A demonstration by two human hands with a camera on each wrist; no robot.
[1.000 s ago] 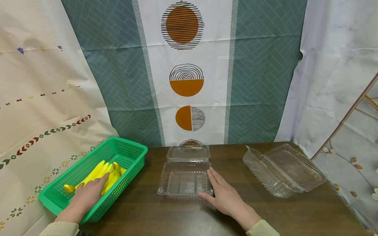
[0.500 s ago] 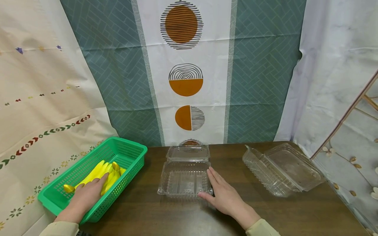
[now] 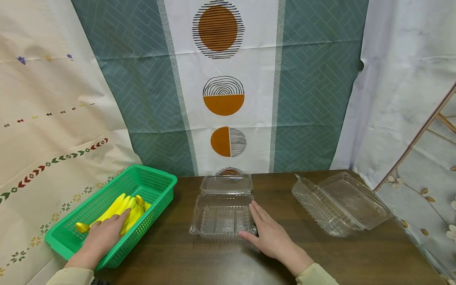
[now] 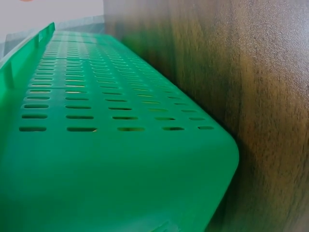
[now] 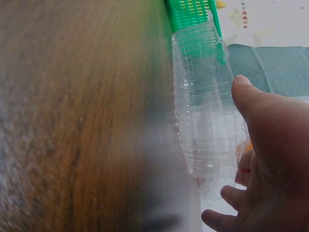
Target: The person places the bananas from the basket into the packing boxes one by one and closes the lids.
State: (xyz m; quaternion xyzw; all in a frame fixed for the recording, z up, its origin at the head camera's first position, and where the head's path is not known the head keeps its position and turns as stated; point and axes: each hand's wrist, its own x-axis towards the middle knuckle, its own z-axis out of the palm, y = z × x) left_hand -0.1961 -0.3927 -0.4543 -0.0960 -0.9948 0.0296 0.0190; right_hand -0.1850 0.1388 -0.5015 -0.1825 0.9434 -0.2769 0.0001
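Observation:
A green plastic basket stands at the left, with yellow bananas lying inside. My left hand reaches over the near rim and rests on the bananas, its fingertips partly hidden among them. The left wrist view shows the basket's slotted outer wall but no hand. In the middle sits a clear plastic clamshell container, lid raised behind it. Straight fingers of my right hand lie along the container's right side, with the thumb by its front corner. From the right wrist, the thumb shows at the container's rim.
A second clear clamshell container lies opened at an angle on the right. Both containers and the basket are on a dark wooden table. Patterned cloths hang behind the table and along both sides.
Both hands, the basket and the containers hold their places. Only the head view shifts very slightly.

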